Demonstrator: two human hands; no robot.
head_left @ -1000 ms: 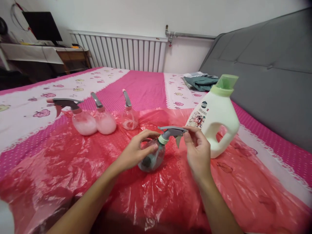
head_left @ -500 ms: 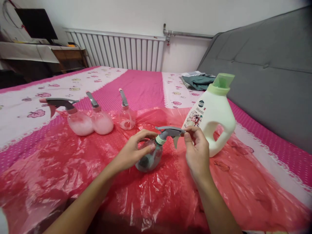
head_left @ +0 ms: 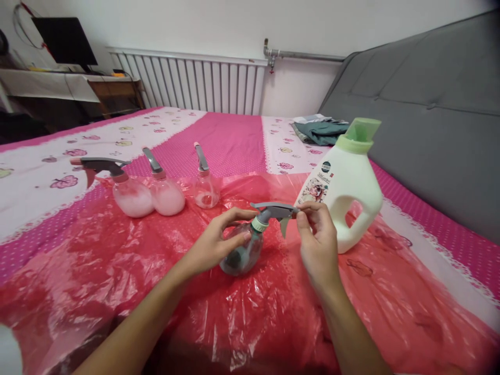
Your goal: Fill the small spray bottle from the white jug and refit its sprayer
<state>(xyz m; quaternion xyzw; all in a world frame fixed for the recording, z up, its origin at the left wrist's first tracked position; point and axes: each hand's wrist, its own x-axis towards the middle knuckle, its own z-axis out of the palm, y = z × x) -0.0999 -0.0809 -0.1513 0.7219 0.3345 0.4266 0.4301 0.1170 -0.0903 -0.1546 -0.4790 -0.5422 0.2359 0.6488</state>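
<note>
A clear, greyish spray bottle (head_left: 244, 258) with a pale green collar and a grey trigger head stands slightly tilted on the red plastic sheet (head_left: 187, 302). My left hand (head_left: 221, 242) is wrapped round its upper body, thumb in front just below the collar. At the nozzle end of the trigger head, my right hand (head_left: 318, 234) pinches the tip between thumb and fingers. The trigger hangs free between the two hands. Just beyond my right hand stands a large pale green detergent jug (head_left: 357, 182) with a green cap and a flowered label.
Three pink-collared spray bottles stand at the back left: one with foamy liquid (head_left: 133, 200), another beside it (head_left: 167, 198), and a third holding little (head_left: 207, 192). Folded clothes (head_left: 322, 130) lie near the grey headboard (head_left: 425, 104). A radiator (head_left: 195, 80) lines the wall.
The view has shifted slightly, so everything appears a little farther right. Both hands keep the same hold on the spray bottle.
</note>
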